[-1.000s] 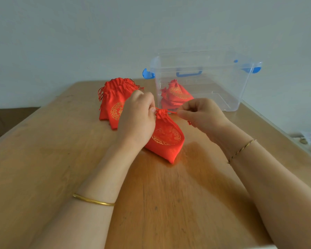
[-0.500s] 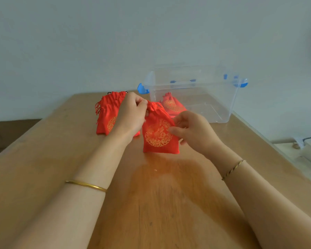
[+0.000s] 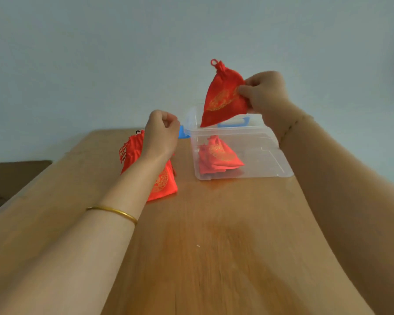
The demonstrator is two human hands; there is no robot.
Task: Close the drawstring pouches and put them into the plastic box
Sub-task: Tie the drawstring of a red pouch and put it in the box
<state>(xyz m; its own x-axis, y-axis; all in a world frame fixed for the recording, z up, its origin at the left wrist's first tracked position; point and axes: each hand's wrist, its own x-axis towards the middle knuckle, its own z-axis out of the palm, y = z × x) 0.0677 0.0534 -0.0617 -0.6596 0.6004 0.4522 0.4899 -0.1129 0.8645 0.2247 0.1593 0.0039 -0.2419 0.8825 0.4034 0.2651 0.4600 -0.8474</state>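
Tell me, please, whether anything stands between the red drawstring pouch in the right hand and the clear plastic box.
Nothing visible does. The right hand holds the closed red drawstring pouch above the lidless clear plastic box; red pouches inside leave room.

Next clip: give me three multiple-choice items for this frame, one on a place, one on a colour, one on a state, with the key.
1. Where is the pouch in the right hand?
A. On the table
B. Raised over the box
C. Inside the box

2. What colour is the box's handle?
A. Blue
B. Green
C. Yellow

3. How is that pouch's mouth?
A. Wide open
B. Drawn shut
C. Inside out

Key: 1 B, it hangs in the air over the rim; 2 A, the handle shows blue; 3 B, the neck is bunched tight.
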